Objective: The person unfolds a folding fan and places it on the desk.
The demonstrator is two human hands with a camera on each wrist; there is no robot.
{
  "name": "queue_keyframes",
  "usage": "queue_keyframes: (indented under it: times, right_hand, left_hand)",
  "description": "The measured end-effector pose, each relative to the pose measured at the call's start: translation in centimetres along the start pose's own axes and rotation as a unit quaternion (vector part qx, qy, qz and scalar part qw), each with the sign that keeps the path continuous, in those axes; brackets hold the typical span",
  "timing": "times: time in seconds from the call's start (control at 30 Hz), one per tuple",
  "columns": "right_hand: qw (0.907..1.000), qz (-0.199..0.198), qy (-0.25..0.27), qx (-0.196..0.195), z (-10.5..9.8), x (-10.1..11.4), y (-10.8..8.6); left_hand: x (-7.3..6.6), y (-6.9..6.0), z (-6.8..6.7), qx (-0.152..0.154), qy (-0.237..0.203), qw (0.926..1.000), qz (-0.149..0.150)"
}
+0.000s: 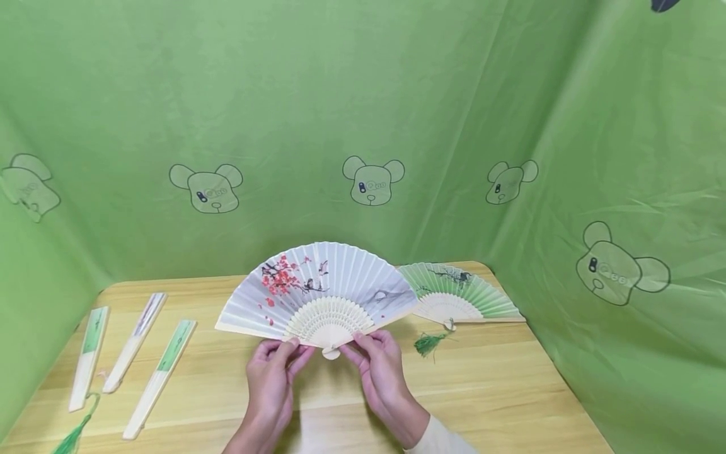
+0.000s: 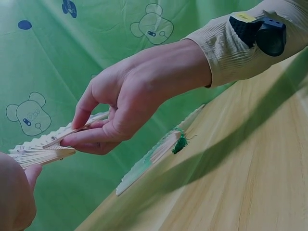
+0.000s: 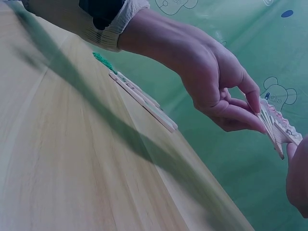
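Note:
An unfolded white-grey folding fan with red blossoms and small birds is held up above the table, its pivot end toward me. My left hand pinches the left outer rib between thumb and fingers. On the other side my right hand pinches the right outer rib, close to the pivot. The right hand also shows large in the left wrist view, and the left hand in the right wrist view. Behind, to the right, a green folding fan lies spread on the table with a green tassel.
Three folded fans lie at the table's left: a green-and-white one, a purplish one and another green one. A green tassel hangs off the leftmost. Green cloth walls with bear-head prints enclose the wooden table.

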State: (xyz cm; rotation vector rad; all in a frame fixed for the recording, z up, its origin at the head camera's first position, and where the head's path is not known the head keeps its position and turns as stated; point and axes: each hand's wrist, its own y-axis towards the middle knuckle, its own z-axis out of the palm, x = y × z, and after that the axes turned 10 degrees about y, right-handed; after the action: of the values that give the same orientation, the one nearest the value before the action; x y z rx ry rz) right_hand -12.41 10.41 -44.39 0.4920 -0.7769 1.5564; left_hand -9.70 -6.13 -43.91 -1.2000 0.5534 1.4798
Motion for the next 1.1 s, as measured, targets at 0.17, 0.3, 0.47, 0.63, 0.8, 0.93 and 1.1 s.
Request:
queue_keyframes:
  times: [0.17, 0.3, 0.47, 0.63, 0.8, 0.93, 1.1]
  right_hand:
    - [0.9999, -0.007, 0.006, -0.009, 0.07, -0.08, 0.08]
    - [0.9998, -0.012, 0.008, -0.011, 0.15, -0.14, 0.14]
    - [0.9997, -0.017, 0.011, -0.012, 0.25, -0.20, 0.19]
    - [0.9995, -0.017, 0.022, -0.014, 0.24, -0.22, 0.27]
    - [0.9995, -0.016, 0.023, -0.013, 0.06, -0.15, 0.48]
    - [0.9996, -0.016, 0.021, -0.012, -0.04, -0.03, 0.70]
    - [0.9995, -0.017, 0.019, -0.017, -0.14, 0.13, 0.94]
  left_hand:
    - [-0.01, 0.03, 0.13, -0.003, -0.004, 1.0000, 0.001]
    - [0.03, 0.10, 0.23, -0.005, -0.009, 0.9999, 0.001]
    - [0.24, 0.15, 0.43, -0.013, -0.021, 0.9997, 0.004]
    - [0.52, 0.27, 0.78, -0.027, -0.039, 0.9988, 0.011]
    - [0.60, 0.22, 0.67, -0.025, -0.043, 0.9986, 0.018]
    - [0.57, 0.19, 0.34, -0.014, -0.038, 0.9988, 0.026]
    - [0.66, 0.42, -0.03, -0.006, -0.038, 0.9989, 0.029]
